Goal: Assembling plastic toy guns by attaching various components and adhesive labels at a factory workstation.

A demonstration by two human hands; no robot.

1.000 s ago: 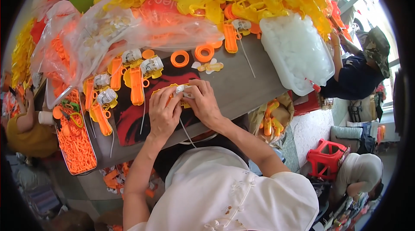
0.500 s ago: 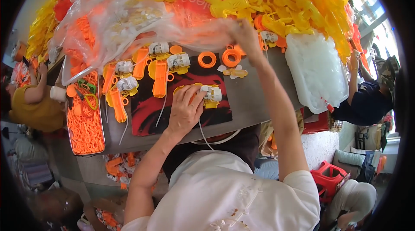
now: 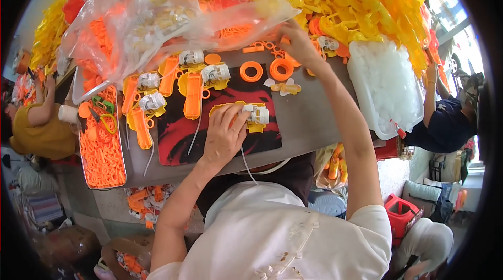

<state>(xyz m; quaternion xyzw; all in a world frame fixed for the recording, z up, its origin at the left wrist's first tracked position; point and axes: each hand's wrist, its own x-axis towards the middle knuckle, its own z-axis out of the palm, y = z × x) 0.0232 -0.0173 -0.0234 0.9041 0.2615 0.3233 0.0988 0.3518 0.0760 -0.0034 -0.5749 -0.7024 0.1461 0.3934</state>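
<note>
On the dark red and black mat (image 3: 173, 146), my left hand (image 3: 225, 130) is closed over a yellow toy gun half-shell (image 3: 257, 127). A white mechanism (image 3: 257, 114) sits in its right end, and a pale cord (image 3: 248, 165) trails toward me. My right hand (image 3: 303, 47) reaches to the far side of the table, beside the edge of a clear plastic bag (image 3: 251, 14). Its fingers are curled, and what they hold cannot be made out. Small orange parts (image 3: 254, 47) lie near its fingertips. Left of the mat's middle are several part-assembled toy guns (image 3: 193, 94) with orange handles.
Orange rings (image 3: 251, 72) lie beyond the mat. A tray of small orange parts (image 3: 104, 162) stands at left, with green-handled snips (image 3: 107, 104). Yellow shells (image 3: 346, 2) pile up at the back; a white tub (image 3: 385, 89) is at right. Co-workers (image 3: 44, 123) sit at both sides.
The bag, blurred before, has swung up and away, uncovering small orange parts at the back. My right hand has shifted slightly nearer to me. My left hand stays on the half-shell.
</note>
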